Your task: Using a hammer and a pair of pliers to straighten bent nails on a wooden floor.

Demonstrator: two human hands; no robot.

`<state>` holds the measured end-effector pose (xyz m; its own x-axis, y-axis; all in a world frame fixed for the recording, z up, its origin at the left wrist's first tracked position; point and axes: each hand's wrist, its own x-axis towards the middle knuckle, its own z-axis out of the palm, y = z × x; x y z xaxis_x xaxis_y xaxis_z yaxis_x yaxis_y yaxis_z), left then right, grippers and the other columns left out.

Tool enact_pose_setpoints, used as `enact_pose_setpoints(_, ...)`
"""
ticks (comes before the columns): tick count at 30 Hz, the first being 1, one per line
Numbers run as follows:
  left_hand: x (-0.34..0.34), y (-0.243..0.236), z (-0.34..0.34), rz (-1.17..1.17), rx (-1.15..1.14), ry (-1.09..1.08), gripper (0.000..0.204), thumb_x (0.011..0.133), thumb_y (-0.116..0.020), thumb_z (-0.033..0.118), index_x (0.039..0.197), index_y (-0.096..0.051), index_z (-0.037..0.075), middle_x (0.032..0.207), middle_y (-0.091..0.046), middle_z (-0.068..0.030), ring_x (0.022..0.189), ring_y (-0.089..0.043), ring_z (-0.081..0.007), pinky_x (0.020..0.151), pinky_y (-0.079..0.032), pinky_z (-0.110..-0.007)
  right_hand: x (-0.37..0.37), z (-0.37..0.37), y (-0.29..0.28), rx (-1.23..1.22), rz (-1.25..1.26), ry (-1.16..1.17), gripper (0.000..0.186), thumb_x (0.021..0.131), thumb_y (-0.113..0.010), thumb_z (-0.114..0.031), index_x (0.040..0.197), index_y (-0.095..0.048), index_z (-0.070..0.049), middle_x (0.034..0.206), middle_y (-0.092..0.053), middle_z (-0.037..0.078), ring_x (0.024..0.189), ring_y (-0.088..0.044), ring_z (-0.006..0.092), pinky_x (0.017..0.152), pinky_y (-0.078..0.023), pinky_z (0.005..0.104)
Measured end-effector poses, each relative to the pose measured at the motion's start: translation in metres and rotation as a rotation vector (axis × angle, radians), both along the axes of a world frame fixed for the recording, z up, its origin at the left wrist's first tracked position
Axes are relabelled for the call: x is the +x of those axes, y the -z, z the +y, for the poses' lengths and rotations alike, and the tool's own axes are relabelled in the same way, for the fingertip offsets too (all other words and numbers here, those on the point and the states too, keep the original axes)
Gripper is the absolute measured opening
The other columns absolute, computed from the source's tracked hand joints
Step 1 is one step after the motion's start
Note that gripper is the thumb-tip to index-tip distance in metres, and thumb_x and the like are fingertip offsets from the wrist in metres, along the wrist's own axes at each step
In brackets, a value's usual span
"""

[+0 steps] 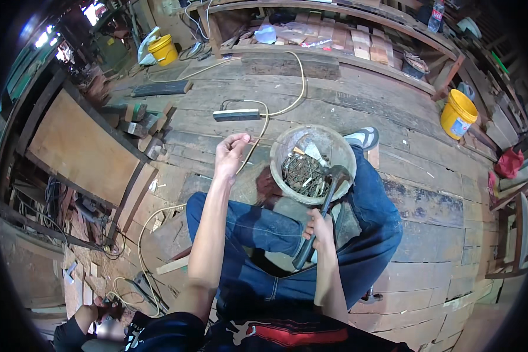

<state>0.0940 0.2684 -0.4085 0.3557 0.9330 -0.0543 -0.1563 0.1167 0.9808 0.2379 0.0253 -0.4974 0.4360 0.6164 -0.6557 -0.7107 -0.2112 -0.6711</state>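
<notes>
My right hand [319, 230] is wrapped round the dark grip of a hammer [304, 253]. The hammer's head rests over the near right rim of a round, worn grey bucket [280, 183]. Inside the bucket lies a heap of rusty nails [302, 176], with a scraper-like tool with a pale blade [312, 151] on top. Left of the bucket, my left hand [232, 155] is raised with thumb and forefinger pinched together. A thin, nail-like piece seems to stick out from the fingertips toward the bucket; it is too fine to make out surely.
My crossed legs in jeans [369, 217] surround the bucket. Ahead lie a black-and-white block [236, 114] and a yellow hose [303, 82]. Wood offcuts [138, 120] are at left. Yellow buckets [459, 114] [163, 50] stand farther off. Another person's hand [108, 306] shows at lower left.
</notes>
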Motion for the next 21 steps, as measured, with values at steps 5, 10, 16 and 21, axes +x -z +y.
enact_pose_setpoints(5, -0.021, 0.002, -0.006, -0.054, 0.01, -0.048, 0.024, 0.089, -0.07, 0.021, 0.105, -0.064, 0.003, 0.085, -0.068, 0.0017, 0.054, -0.039, 0.0011, 0.046, -0.028, -0.018, 0.0, 0.0, -0.001, -0.004, -0.009, -0.01, 0.023, 0.088, -0.058, -0.02, 0.095, -0.05, 0.001, 0.059, -0.034, -0.001, 0.041, -0.033, 0.0095, 0.036, -0.03, 0.0285)
enact_pose_setpoints(10, -0.043, 0.042, 0.013, 0.153, 0.108, -0.19, 0.024, 0.088, -0.069, 0.017, 0.106, -0.065, 0.002, 0.089, -0.07, -0.0025, 0.062, -0.054, -0.0055, 0.055, -0.042, -0.022, 0.001, 0.0, -0.001, -0.017, -0.009, -0.011, 0.025, 0.089, -0.055, -0.021, 0.099, -0.049, 0.001, 0.06, -0.033, -0.001, 0.041, -0.032, 0.0098, 0.036, -0.029, 0.0293)
enact_pose_setpoints(16, -0.057, 0.118, 0.058, 0.801, 0.239, -0.297, 0.023, 0.081, -0.069, 0.022, 0.092, -0.072, 0.002, 0.082, -0.072, -0.0146, 0.079, -0.069, -0.0188, 0.069, -0.052, -0.033, 0.0, 0.001, 0.003, -0.047, -0.053, 0.007, 0.017, 0.084, -0.058, -0.02, 0.088, -0.05, -0.005, 0.057, -0.032, -0.003, 0.04, -0.032, 0.0083, 0.035, -0.029, 0.0272)
enact_pose_setpoints(21, -0.047, 0.153, 0.073, 0.946, 0.16, -0.094, 0.026, 0.079, -0.063, 0.027, 0.088, -0.074, 0.004, 0.086, -0.07, -0.0213, 0.083, -0.07, -0.0267, 0.073, -0.052, -0.038, 0.001, 0.002, 0.005, -0.023, -0.026, -0.019, 0.023, 0.086, -0.057, -0.019, 0.096, -0.049, 0.0, 0.06, -0.032, -0.003, 0.042, -0.033, 0.0087, 0.036, -0.03, 0.0274)
